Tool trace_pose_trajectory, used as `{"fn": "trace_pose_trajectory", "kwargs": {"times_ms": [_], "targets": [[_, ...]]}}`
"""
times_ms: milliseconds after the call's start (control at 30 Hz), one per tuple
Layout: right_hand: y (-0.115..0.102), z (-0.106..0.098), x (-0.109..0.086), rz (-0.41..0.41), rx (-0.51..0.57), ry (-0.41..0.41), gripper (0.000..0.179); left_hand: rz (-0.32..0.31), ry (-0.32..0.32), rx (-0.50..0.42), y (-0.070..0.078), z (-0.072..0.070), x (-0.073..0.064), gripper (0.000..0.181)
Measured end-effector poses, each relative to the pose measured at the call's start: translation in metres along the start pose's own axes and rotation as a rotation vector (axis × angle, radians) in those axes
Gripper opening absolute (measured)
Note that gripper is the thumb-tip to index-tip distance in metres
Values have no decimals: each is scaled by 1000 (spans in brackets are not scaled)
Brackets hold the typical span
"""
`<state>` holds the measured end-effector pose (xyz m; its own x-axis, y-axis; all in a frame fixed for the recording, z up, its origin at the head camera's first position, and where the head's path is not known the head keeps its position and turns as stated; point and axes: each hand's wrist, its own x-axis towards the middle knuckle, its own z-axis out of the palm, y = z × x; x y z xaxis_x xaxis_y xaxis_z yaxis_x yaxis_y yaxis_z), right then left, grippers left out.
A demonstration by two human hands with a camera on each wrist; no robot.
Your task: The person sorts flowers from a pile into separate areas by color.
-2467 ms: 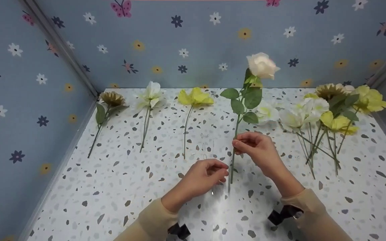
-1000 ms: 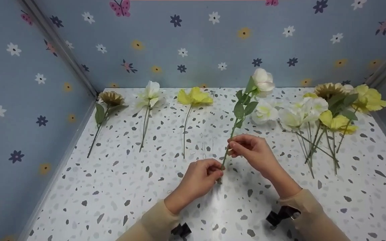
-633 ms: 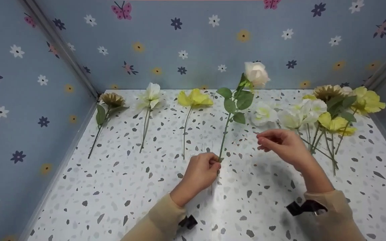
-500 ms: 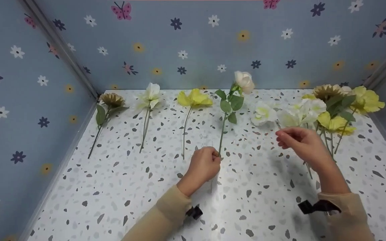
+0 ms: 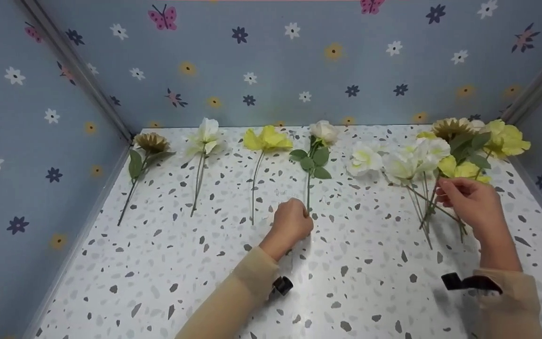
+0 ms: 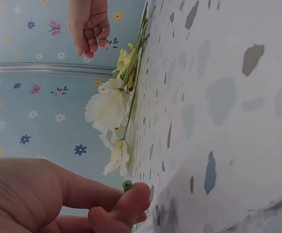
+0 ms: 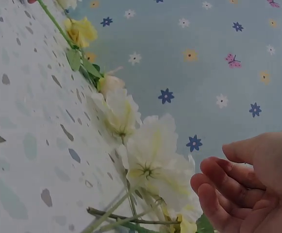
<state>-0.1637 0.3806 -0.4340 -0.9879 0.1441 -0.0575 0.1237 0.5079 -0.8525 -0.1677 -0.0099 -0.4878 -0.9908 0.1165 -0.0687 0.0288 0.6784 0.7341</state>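
Note:
A cream artificial rose (image 5: 323,132) with green leaves lies near the back wall, its stem toward me. My left hand (image 5: 292,220) pinches the lower stem close over the table; the cut stem end (image 6: 127,185) pokes out by the thumb in the left wrist view. My right hand (image 5: 473,202) hovers at the heap of flowers on the right, fingers loosely bent and nothing in them. White flowers (image 5: 400,165), yellow flowers (image 5: 506,139) and a brown flower (image 5: 452,128) make up that heap, their stems crossed. In the right wrist view, white blooms (image 7: 153,150) lie beyond the fingers.
Left of the rose, a yellow flower (image 5: 267,139), a white flower (image 5: 206,134) and a brown flower (image 5: 151,142) lie spaced in a row on the speckled table (image 5: 158,282). A white bloom (image 5: 364,159) lies between rose and heap. Patterned walls (image 5: 271,61) enclose the table.
The left hand took the rose stem and lowered the bloom from upright to the table. The right hand let go of the stem and moved right to the heap.

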Motion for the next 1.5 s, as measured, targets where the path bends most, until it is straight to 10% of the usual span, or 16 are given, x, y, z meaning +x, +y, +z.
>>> {"fn": "trace_pose_trajectory", "kwargs": {"times_ms": [267, 633, 833, 1500], "targets": [[14, -12, 4, -6, -225, 112, 49, 41, 27, 104, -42, 33, 27, 27], [13, 19, 9, -49, -323, 24, 48, 39, 14, 126, -40, 29, 21, 36], [10, 27, 9, -53, -333, -18, 49, 62, 30, 132, -40, 30, 18, 7], [13, 38, 14, -17, -389, -141, 37, 140, -87, 42, 10, -43, -39, 21]]}}
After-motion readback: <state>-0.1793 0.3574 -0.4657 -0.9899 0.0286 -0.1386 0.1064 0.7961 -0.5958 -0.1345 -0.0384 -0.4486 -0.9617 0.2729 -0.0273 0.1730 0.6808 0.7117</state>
